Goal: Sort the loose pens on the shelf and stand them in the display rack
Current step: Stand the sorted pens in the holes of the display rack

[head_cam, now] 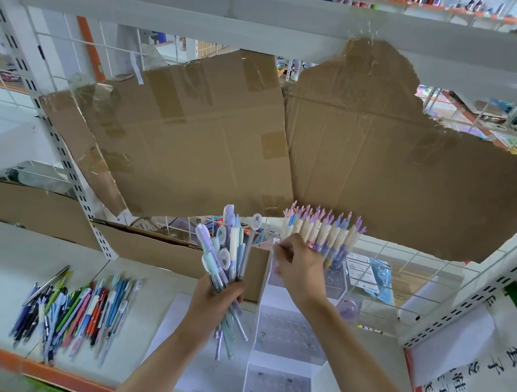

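Chinese characters on white banner [471,362], partly legible.

I see a white shelf [148,283] with an orange front edge filling the lower part of the frame. At lower left a spread of loose pens [74,310] lies flat on it, mixed colours, roughly parallel and blurred. At lower centre a white sheet [177,342] lies on the surface, and just right of it stands the stepped clear display rack [285,362], its two nearer tiers showing rows of round holes. Behind, toward centre left, a low cardboard box [159,249] rests on the shelf. A small lilac round thing [348,308] sits right of the rack.
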